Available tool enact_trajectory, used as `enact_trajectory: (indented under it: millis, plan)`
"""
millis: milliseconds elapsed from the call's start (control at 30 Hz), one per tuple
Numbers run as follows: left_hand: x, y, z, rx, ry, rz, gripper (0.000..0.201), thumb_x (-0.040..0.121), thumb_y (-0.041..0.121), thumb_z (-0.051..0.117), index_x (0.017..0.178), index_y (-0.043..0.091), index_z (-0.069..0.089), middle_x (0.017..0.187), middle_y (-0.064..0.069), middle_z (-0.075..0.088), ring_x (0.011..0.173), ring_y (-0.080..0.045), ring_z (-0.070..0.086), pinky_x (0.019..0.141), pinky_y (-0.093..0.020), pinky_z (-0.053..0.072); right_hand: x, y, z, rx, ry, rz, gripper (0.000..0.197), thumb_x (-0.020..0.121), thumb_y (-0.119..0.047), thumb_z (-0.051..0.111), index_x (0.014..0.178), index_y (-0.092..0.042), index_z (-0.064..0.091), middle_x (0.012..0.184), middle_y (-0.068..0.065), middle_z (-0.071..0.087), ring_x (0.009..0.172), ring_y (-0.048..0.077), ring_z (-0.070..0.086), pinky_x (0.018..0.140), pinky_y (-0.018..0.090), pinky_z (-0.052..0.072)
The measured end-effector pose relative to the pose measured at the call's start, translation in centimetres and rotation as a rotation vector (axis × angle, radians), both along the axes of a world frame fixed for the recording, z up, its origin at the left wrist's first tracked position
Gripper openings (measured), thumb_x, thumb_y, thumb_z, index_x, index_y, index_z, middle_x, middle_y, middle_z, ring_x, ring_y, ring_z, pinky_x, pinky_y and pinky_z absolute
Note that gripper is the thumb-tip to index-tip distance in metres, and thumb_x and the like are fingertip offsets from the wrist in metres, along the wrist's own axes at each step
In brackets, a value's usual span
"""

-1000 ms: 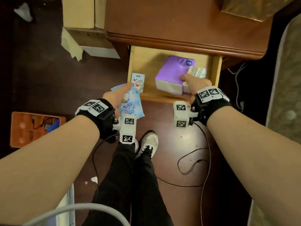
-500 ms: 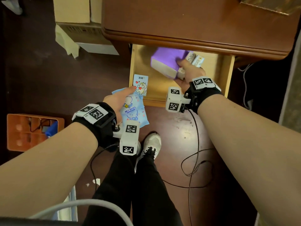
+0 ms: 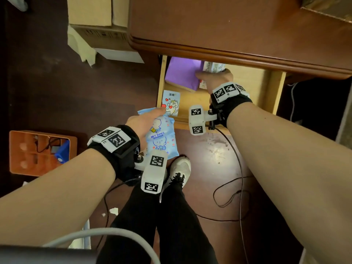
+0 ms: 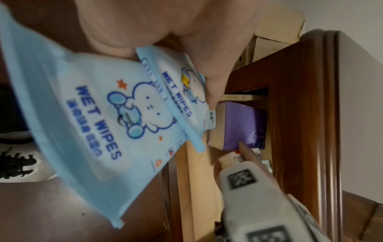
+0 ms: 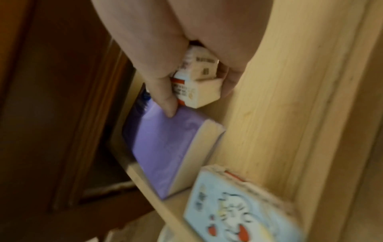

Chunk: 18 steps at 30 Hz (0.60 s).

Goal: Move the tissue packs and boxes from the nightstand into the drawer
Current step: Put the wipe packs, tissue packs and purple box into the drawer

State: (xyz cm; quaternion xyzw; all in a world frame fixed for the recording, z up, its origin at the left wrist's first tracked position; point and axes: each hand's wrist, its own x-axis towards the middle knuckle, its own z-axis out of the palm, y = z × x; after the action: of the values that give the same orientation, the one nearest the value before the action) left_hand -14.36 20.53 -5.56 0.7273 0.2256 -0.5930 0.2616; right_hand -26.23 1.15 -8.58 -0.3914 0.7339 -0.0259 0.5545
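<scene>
Where the drawer (image 3: 274, 92) juts out under the nightstand (image 3: 228, 25) top, its right half shows bare wood floor, open room beside the R hand (image 3: 213, 80); L wall is crowded. Purple tissue pack (image 3: 182, 74) lies at the back-left corner, partly under the nightstand lip; small cartoon-cat pack (image 3: 171, 102) sits at the front-left, against the front wall. R hand is inside the drawer, grip closed round small white tissue packs (image 5: 196, 78), index fingertip (image 5: 168, 104) touching the purple pack's edge. L hand (image 3: 142, 123) is at the drawer's front-left corner, just outside; grip holds blue wet wipes packs (image 3: 160, 138), two per L wrist view, index finger pointing toward the cat pack. Dark wood floor (image 3: 47, 88) below; cable (image 3: 236, 187) loops on it; orange tray (image 3: 42, 152) at left; cardboard boxes (image 3: 97, 18) beside the nightstand.
</scene>
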Motion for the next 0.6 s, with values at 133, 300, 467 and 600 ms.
enact_trajectory:
  millis: [133,300,467,600]
  plan:
    - [0.1,0.2,-0.2,0.005,-0.006,-0.014,0.104,0.028,0.057,0.093,0.120,0.015,0.069,0.099,-0.012,0.083,0.090,-0.032,0.081,0.093,-0.053,0.060,0.3,-0.3,-0.3,0.027,-0.067,-0.070,0.064,0.075,-0.036,0.084,0.124,-0.012,0.051,0.101,0.001,0.069,0.076,0.016,0.064,0.058,0.023,0.051]
    - [0.0,0.2,0.0,-0.011,-0.012,-0.028,0.072,0.057,0.051,0.093,0.115,0.013,0.071,0.097,-0.011,0.083,0.088,-0.028,0.081,0.092,-0.048,0.061,1.2,-0.2,-1.4,0.001,-0.161,-0.072,0.068,0.059,-0.026,0.094,0.119,-0.019,0.065,0.095,-0.003,0.075,0.085,0.022,0.076,0.080,0.041,0.064]
    - [-0.3,0.3,0.0,-0.018,-0.043,-0.011,0.067,0.061,0.049,0.092,0.113,0.012,0.070,0.095,-0.010,0.082,0.082,-0.025,0.080,0.092,-0.047,0.062,1.5,-1.1,-1.4,-0.031,-0.010,0.116,0.063,0.056,-0.025,0.088,0.111,-0.008,0.062,0.109,0.007,0.072,0.098,0.024,0.070,0.090,0.041,0.060]
    - [-0.7,0.1,0.2,-0.005,-0.066,0.004,0.057,0.068,0.048,0.089,0.109,0.014,0.068,0.095,-0.008,0.081,0.074,-0.023,0.076,0.089,-0.042,0.062,1.0,-0.9,-1.6,-0.057,0.032,0.211,0.074,0.053,-0.023,0.083,0.123,-0.010,0.063,0.108,0.005,0.072,0.095,0.022,0.071,0.084,0.038,0.062]
